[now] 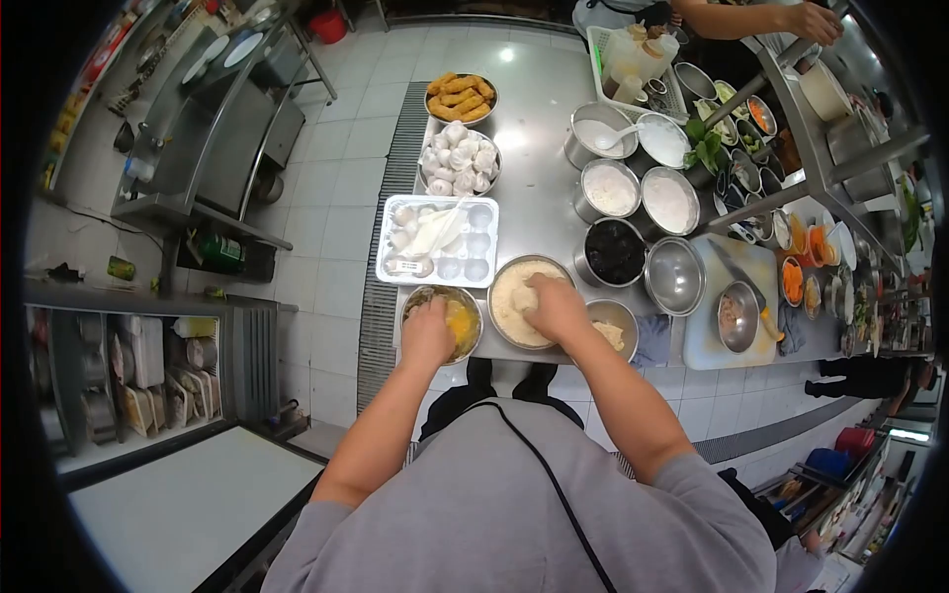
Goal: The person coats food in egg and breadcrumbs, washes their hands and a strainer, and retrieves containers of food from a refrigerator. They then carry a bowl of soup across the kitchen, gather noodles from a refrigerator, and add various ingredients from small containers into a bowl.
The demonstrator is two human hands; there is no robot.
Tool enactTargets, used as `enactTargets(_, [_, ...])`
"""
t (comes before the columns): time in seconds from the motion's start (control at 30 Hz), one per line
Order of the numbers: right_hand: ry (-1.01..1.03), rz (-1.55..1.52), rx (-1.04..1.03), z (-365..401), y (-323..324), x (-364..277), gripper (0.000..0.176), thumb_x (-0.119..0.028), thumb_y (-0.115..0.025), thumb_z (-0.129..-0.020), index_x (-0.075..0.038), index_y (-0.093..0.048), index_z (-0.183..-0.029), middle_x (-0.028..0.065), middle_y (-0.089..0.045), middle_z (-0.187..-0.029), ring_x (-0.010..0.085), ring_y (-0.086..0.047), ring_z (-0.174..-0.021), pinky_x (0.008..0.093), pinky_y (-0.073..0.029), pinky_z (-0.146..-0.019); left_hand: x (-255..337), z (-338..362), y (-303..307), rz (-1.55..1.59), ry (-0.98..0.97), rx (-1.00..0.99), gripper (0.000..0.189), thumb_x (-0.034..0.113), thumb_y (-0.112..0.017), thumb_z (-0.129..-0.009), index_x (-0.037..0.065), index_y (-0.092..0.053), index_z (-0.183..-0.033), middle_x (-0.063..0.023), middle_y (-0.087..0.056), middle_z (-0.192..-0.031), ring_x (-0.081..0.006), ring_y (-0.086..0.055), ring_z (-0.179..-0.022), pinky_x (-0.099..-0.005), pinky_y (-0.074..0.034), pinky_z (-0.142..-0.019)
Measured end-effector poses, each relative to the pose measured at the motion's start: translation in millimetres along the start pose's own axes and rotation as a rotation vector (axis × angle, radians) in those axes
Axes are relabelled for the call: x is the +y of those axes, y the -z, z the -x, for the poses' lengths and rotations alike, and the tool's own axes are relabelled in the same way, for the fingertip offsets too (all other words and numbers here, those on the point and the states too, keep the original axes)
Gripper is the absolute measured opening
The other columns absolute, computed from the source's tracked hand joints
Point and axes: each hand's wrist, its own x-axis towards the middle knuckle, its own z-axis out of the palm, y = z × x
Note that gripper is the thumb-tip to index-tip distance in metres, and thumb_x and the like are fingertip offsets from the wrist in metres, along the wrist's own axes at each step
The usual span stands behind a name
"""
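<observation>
My left hand (428, 332) reaches down into a metal bowl (478, 336) with yellow beaten egg (462, 324). Its fingertips are hidden in the bowl. Beside it, my right hand (554, 304) is in a wider bowl of pale breadcrumbs (510, 318). The fingers are closed around a crumb-coated lump (524, 299), whose kind is not plain. Just beyond the left bowl lies a clear plastic egg tray (386, 259) with several eggs and a pale wrapper in it. A smaller bowl of pale crumbly food (610, 336) stands right of my right hand.
Farther back are a bowl of garlic bulbs (460, 158) and a bowl of golden fried pieces (461, 97). Several metal pots of white powder (610, 188) and one of dark food (615, 251) stand right. A knife (736, 272) lies on the cutting board (702, 341). Another person's hand (815, 24) is top right.
</observation>
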Motion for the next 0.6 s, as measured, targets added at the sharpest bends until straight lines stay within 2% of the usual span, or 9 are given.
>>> enactTargets(0.17, [0.214,0.084,0.044,22.8,14.5,-5.2,0.028,-0.016,-0.075,-0.075,-0.003,-0.065,-0.098,0.0169,-0.067,-0.095,0.0367,-0.063,-0.1,0.0481,-0.052,-0.088,-4.5,-8.1,-6.2,-0.017,0.02,-0.036,0.021,0.007,-0.061,-0.081,0.001,-0.066,-0.101,-0.0228,-0.071,-0.101,-0.042,-0.066,-0.096,-0.0508,-0.053,-0.088])
enactTargets(0.27, [0.281,0.133,0.066,23.1,-29.4,10.0,0.028,-0.018,-0.075,-0.075,-0.002,-0.064,-0.096,0.0175,-0.066,-0.097,0.0365,-0.062,-0.1,0.0479,-0.052,-0.088,-7.1,-11.6,-14.9,-0.03,0.032,-0.072,0.02,0.006,-0.061,-0.081,0.001,-0.066,-0.099,-0.0234,-0.072,-0.099,-0.0429,-0.067,-0.094,-0.0512,-0.053,-0.088])
enactTargets(0.37, [0.198,0.082,0.098,12.8,-2.5,-11.3,0.03,-0.02,-0.074,-0.076,-0.001,-0.064,-0.096,0.0178,-0.065,-0.097,0.037,-0.061,-0.1,0.0476,-0.052,-0.088,-9.3,-15.9,-12.2,0.014,0.077,-0.113,0.022,0.008,-0.061,-0.084,0.0,-0.068,-0.104,-0.0233,-0.072,-0.1,-0.0424,-0.068,-0.095,-0.0514,-0.053,-0.088])
enactTargets(0.43, [0.206,0.074,0.136,9.3,-16.4,0.7,0.03,-0.02,-0.073,-0.077,-0.001,-0.064,-0.098,0.0184,-0.066,-0.096,0.0377,-0.062,-0.099,0.0481,-0.052,-0.088,-3.8,-11.8,5.7,0.198,0.108,-0.044,0.027,0.014,-0.062,-0.09,0.0,-0.067,-0.113,-0.0229,-0.072,-0.103,-0.041,-0.068,-0.099,-0.052,-0.053,-0.087])
enactTargets(0.47, [0.212,0.069,0.175,10.3,-22.7,10.0,0.03,-0.021,-0.072,-0.077,-0.002,-0.064,-0.099,0.0189,-0.067,-0.096,0.0384,-0.063,-0.098,0.0486,-0.052,-0.087,0.1,-10.2,14.5,0.199,0.101,-0.051,0.027,0.014,-0.062,-0.09,0.0,-0.067,-0.113,-0.0229,-0.072,-0.103,-0.041,-0.068,-0.099,-0.052,-0.053,-0.087])
enactTargets(0.53, [0.134,0.002,0.149,6.8,-11.6,8.4,0.028,-0.018,-0.071,-0.077,-0.002,-0.065,-0.099,0.0198,-0.068,-0.096,0.0389,-0.064,-0.097,0.049,-0.053,-0.086,2.4,-12.1,30.5,0.364,0.196,-0.119,0.027,0.017,-0.066,-0.094,-0.001,-0.067,-0.115,-0.0214,-0.073,-0.106,-0.0354,-0.071,-0.094,-0.0435,-0.055,-0.086])
enactTargets(0.57, [0.059,-0.069,0.118,5.9,-7.1,6.3,0.026,-0.016,-0.07,-0.077,-0.003,-0.065,-0.099,0.0207,-0.068,-0.097,0.0394,-0.065,-0.097,0.0494,-0.053,-0.086,-2.3,-11.8,29.6,0.363,0.195,-0.119,0.027,0.017,-0.066,-0.094,-0.001,-0.067,-0.115,-0.0214,-0.073,-0.106,-0.0354,-0.071,-0.094,-0.0435,-0.055,-0.086])
enactTargets(0.6, [0.06,-0.069,0.12,5.6,0.5,3.7,0.026,-0.016,-0.07,-0.077,-0.003,-0.065,-0.099,0.0207,-0.068,-0.097,0.0394,-0.065,-0.097,0.0494,-0.053,-0.086,-7.9,-11.9,27.1,0.51,0.214,-0.145,0.026,0.016,-0.065,-0.096,-0.001,-0.067,-0.115,-0.0177,-0.073,-0.103,-0.0285,-0.07,-0.09,-0.0393,-0.054,-0.083])
